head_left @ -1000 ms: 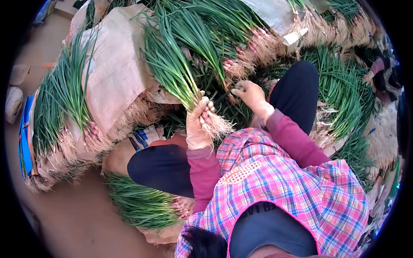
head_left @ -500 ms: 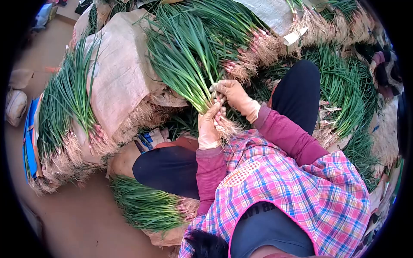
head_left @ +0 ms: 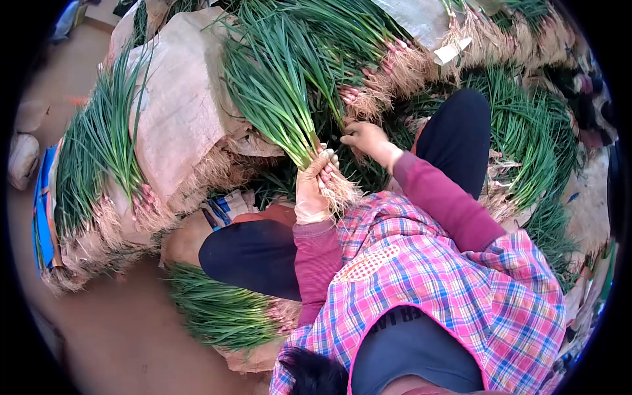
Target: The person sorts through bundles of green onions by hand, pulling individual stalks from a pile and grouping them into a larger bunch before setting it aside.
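Observation:
My left hand (head_left: 312,187), in a thin pale glove, is wrapped round a bunch of green onions (head_left: 289,122). Their long green leaves fan up and left, and the pink bulbs with stringy pale roots (head_left: 341,191) stick out below the fist. To the right of that bunch, my gloved right hand (head_left: 368,139) is closed, its fingertips pinched at the lower end of a thin green onion stalk (head_left: 338,113). The fingers partly hide that stalk's base.
Rows of green onions (head_left: 388,69) lie on the pile ahead, beside a pale sack cloth (head_left: 181,92). More bunches lie at left (head_left: 105,151), at right (head_left: 526,145) and by my left knee (head_left: 224,306). Brown ground (head_left: 125,329) shows at lower left.
My right hand has moved away from the bunch, slightly to the right, and now pinches a separate stalk. My left hand keeps its hold on the bunch and has shifted slightly left.

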Motion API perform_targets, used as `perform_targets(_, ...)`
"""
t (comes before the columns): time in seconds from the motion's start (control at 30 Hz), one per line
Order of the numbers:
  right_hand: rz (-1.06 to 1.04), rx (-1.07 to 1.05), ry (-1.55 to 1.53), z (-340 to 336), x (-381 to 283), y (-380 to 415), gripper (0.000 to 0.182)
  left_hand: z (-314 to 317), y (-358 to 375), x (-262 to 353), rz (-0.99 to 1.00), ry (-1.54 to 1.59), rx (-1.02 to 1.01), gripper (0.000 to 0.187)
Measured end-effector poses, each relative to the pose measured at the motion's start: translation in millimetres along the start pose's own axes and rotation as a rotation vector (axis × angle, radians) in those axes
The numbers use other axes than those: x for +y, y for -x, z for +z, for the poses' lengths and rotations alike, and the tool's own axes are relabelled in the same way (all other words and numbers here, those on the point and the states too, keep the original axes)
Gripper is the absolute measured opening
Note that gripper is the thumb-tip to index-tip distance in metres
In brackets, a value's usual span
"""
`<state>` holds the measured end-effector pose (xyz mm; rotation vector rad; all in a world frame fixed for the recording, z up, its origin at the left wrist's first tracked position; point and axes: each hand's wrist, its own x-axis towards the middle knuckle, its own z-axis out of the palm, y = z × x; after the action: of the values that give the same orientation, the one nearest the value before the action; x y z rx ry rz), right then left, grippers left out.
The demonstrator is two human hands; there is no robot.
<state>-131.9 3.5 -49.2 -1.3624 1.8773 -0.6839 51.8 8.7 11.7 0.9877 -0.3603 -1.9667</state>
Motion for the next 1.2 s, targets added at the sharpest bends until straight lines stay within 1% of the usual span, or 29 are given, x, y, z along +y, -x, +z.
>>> perform_targets(0.03, 0.361, -0.329, -0.690, 15.1, 4.9, -14.2, 0.019, -2.8, -1.7, -3.6, 0.007, 0.059, -0.028, 0.019)
perform_targets(0.1, 0.201, -0.362, -0.942, 12.2, -25.2, -7.2, 0.013, -18.8, -7.4, -3.9, 0.011, -0.041, -0.019, 0.022)
perform_targets(0.13, 0.101, -0.358, -0.834, 10.0, -37.5, -2.7, 0.015, -8.6, 2.1, 4.1, 0.007, -0.120, -0.002, 0.020)
perform_targets(0.17, 0.077, -0.344, -0.796, 5.8, -47.5, 4.7, 0.017, -7.7, 3.7, 7.5, 0.005, -0.188, -0.008, 0.020)
perform_targets(0.23, 0.038, -0.223, -0.979, -10.8, -72.2, 14.3, 0.021, 3.8, 9.7, 2.0, -0.017, -0.075, -0.024, 0.022)
perform_targets(0.27, 0.166, -0.297, -1.108, -9.9, -63.0, -1.5, 0.027, -0.3, 6.9, 2.1, -0.018, -0.074, -0.164, 0.026)
perform_targets(0.3, 0.071, -0.332, -1.309, -5.5, -51.4, -17.2, 0.027, -1.4, 6.7, -2.4, -0.025, -0.078, -0.170, 0.026)
perform_targets(0.37, 0.082, -0.264, -1.347, -8.3, -61.6, -18.1, 0.022, 5.0, 8.2, -3.2, -0.045, 0.092, -0.136, 0.029)
perform_targets(0.4, 0.165, -0.298, -1.320, -6.1, -64.9, -9.3, 0.023, 0.7, 8.9, -3.1, -0.065, 0.188, -0.143, 0.027)
perform_targets(0.43, 0.217, -0.382, -1.393, -1.0, -62.9, -2.7, 0.025, 1.1, 10.7, -1.5, -0.030, 0.167, -0.123, 0.026)
perform_targets(0.5, 0.264, -0.282, -1.586, -0.2, -81.8, 16.6, 0.027, -15.0, -0.4, -1.5, -0.026, 0.228, -0.236, 0.026)
perform_targets(0.53, 0.242, -0.361, -1.682, 2.4, -77.6, 17.3, 0.028, -11.3, -3.1, 4.4, -0.168, 0.412, -0.413, 0.028)
perform_targets(0.57, 0.243, -0.365, -1.681, 3.1, -72.9, 15.2, 0.028, -6.7, -1.3, 4.5, -0.165, 0.414, -0.411, 0.028)
perform_targets(0.63, 0.183, -0.438, -1.757, 3.6, -67.3, 14.3, 0.030, 3.1, 6.1, 2.2, -0.138, 0.441, -0.426, 0.030)
perform_targets(0.67, 0.220, -0.403, -1.765, -1.8, -75.9, 17.9, 0.025, -6.0, -1.3, -1.5, -0.170, 0.470, -0.513, 0.029)
perform_targets(0.7, 0.218, -0.401, -1.766, 2.3, -69.0, 9.7, 0.025, -5.3, -6.9, -3.4, -0.203, 0.521, -0.533, 0.026)
perform_targets(0.77, 0.421, -0.271, -2.321, 14.3, -41.3, -27.4, 0.019, -7.6, -2.1, -6.5, -0.153, 0.584, -0.543, 0.023)
perform_targets(0.8, 0.361, -0.305, -2.495, 8.8, -27.1, -36.5, 0.017, -3.7, 5.3, -2.5, -0.128, 0.554, -0.510, 0.020)
perform_targets(0.83, 0.263, -0.227, -2.192, 2.3, -30.0, -40.4, 0.017, -1.4, 8.9, 3.1, -0.173, 0.547, -0.543, 0.019)
perform_targets(0.9, 0.200, -0.242, -1.553, 12.1, -40.8, -33.5, 0.017, -12.3, 0.0, 2.1, -0.195, 0.439, -0.509, 0.021)
perform_targets(0.93, 0.089, -0.303, -1.459, 13.2, -55.7, -19.6, 0.021, -14.4, -3.4, -1.0, -0.227, 0.410, -0.439, 0.022)
perform_targets(0.97, 0.154, -0.289, -1.242, 7.1, -74.0, -9.0, 0.026, -14.3, -5.4, -3.6, -0.258, 0.382, -0.370, 0.023)
perform_targets(1.0, 0.207, -0.289, -1.201, 10.3, -75.5, -13.4, 0.026, -15.6, -5.4, -6.3, -0.247, 0.348, -0.308, 0.025)
perform_targets(1.03, 0.256, -0.292, -1.161, 12.3, -77.2, -18.1, 0.027, -11.2, -3.1, -6.7, -0.241, 0.350, -0.306, 0.025)
perform_targets(1.1, 0.308, -0.404, -1.228, 12.7, -74.1, -18.2, 0.027, -6.3, 3.8, -3.1, -0.060, 0.114, -0.137, 0.024)
perform_targets(1.13, 0.457, -0.507, -1.363, 13.8, -71.9, -14.9, 0.029, -12.5, 1.5, -0.9, -0.109, 0.103, -0.163, 0.024)
perform_targets(1.17, 0.457, -0.511, -1.362, 22.5, -68.8, -16.4, 0.029, -17.4, -0.2, -1.4, -0.106, 0.104, -0.160, 0.024)
perform_targets(1.2, 0.521, -0.502, -1.494, 33.2, -64.5, -19.4, 0.030, -20.9, -2.7, -3.1, -0.182, 0.210, -0.260, 0.027)
